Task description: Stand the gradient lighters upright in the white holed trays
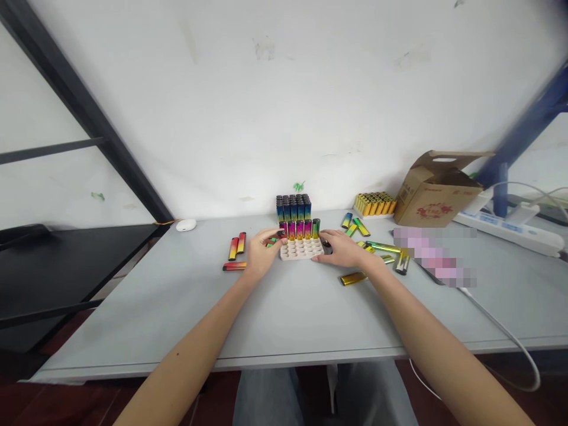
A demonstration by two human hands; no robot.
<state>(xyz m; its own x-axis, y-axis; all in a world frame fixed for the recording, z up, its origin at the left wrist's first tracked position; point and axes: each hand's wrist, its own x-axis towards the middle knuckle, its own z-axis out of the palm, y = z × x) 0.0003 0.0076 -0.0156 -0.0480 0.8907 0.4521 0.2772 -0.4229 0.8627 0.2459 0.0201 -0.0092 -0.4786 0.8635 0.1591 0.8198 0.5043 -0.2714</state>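
A white tray [302, 250] with rows of holes stands mid-table; its back row holds several upright lighters [299, 229], mostly purple and yellow, with a green one at the right end. My left hand [261, 253] is at the tray's left side, fingers pinched on a dark-topped lighter [281, 234]; its body is mostly hidden. Part of a green lighter shows beneath those fingers. My right hand [341, 248] grips the tray's right side, thumb at the front corner and fingers farther back. A dark object [327, 243] shows beside the palm, partly hidden.
Behind the tray stands a block of blue lighters [293, 208]. Red-yellow lighters [233, 248] lie left; green and gold ones [354, 278] lie right. Farther right are a tray of yellow lighters [376, 205], a cardboard box [437, 201], a power strip [510, 231] and a blurred pink object with a cable.
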